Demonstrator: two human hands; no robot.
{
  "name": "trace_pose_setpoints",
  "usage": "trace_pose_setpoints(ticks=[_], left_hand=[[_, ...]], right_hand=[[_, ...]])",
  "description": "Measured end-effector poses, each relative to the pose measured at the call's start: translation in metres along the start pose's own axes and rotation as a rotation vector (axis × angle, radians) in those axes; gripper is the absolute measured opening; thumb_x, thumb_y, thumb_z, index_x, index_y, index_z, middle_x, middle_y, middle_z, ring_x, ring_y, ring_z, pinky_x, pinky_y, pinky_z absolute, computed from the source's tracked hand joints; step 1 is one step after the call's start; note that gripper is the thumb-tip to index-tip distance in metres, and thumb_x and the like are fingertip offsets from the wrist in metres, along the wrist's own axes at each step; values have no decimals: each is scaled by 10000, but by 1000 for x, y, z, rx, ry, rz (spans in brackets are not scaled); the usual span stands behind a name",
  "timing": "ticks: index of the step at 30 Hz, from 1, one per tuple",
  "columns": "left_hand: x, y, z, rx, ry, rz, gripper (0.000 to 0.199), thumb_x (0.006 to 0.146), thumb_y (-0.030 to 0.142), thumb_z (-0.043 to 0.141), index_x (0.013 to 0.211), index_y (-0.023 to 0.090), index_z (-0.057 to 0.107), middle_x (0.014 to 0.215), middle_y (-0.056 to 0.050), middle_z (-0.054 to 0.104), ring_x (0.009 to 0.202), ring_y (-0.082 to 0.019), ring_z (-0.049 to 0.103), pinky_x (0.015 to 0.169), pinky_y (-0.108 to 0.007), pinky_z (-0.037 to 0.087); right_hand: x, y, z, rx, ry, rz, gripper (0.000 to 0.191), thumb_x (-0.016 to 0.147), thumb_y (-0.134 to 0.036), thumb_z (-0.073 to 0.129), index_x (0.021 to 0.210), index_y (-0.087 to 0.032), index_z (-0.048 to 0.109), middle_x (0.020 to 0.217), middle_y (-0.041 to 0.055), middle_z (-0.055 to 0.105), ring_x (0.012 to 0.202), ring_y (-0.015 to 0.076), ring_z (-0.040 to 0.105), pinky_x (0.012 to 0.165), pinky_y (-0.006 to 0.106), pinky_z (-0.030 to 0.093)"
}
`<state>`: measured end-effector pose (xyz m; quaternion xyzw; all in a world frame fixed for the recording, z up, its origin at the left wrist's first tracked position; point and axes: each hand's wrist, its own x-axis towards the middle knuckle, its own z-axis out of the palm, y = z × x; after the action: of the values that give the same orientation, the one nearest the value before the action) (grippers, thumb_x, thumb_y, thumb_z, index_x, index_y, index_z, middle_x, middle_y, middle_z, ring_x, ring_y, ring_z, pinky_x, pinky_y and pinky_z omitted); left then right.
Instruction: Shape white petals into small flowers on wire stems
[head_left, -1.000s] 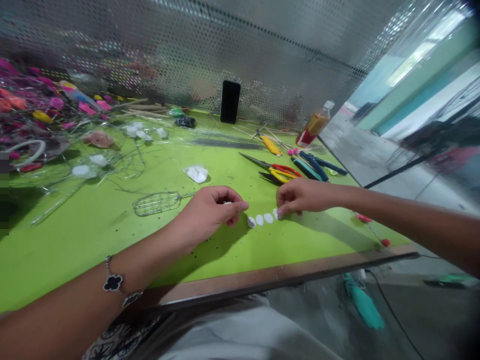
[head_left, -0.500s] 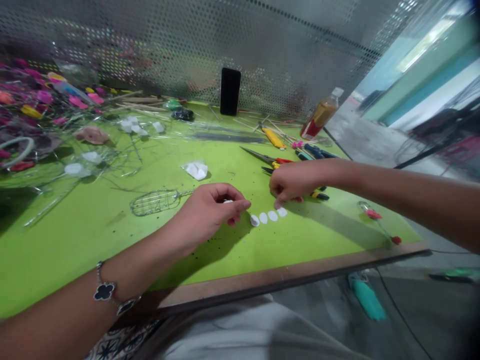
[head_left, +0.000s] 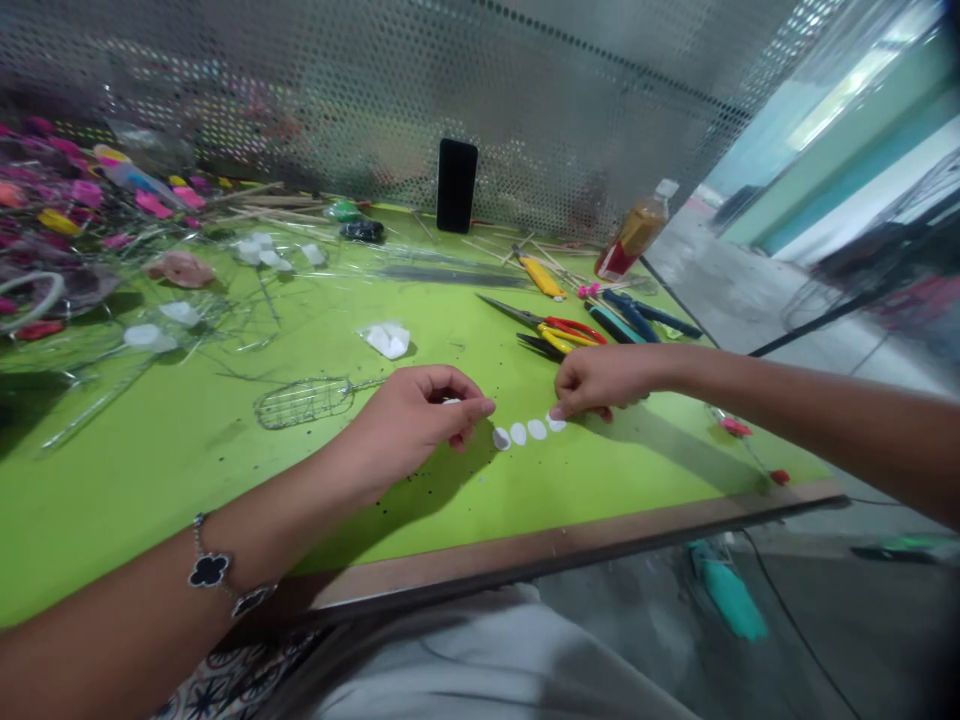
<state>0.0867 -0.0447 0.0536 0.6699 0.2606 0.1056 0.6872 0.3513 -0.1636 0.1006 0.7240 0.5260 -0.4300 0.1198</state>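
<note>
"Left grip [head_left: 424, 420]?"

"Closed on something white [head_left: 451, 402], mostly hidden."

"Right grip [head_left: 596, 382]?"

"Touching the end disc [head_left: 558, 425]; pinched or not, cannot tell."

"Risk?"

"Possibly skidding across the tabletop [head_left: 532, 490] into the other discs [head_left: 537, 430], from too sideways a push."

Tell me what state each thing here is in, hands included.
Left hand: curled, a white piece partly showing in it
Right hand: at the rightmost oval, partly covering it
White ovals: four, in a row on the green table
Wire frame: lying down
Yellow cutter: lying down; blade too small to judge
Phone: propped upright, screen dark
Bottle: capped
Bracelet: worn, left wrist
</note>
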Motion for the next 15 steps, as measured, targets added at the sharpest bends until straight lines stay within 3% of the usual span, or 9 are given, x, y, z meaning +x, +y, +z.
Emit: trace_pose_setpoints(ticks=[6,10,15], left_hand=[[-1,0,-2,10,2,19,276,807,435,876,828,184,766,675,4,726,592,-135,608,627,-282,458],[0,0,-2,21,-6,13,287,806,448,875,829,184,763,669,0,722,596,-143,605,623,-289,450],[0,0,-1,4,-7,-1,327,763,466,914,826,184,760,670,0,721,600,-152,613,628,-295,452]], right_hand=[[0,-8,0,201,-95,94,530,838,-660,817,692,-189,624,611,0,637,519,108,540,517,261,393],[-7,-2,1,349,-35,52,586,840,-736,788,706,-196,604,635,1,648,534,112,571,502,249,421],[-9,-2,0,155,-37,43,498,837,-662,823,766,-184,699,709,49,751,622,172,676,565,280,503]])
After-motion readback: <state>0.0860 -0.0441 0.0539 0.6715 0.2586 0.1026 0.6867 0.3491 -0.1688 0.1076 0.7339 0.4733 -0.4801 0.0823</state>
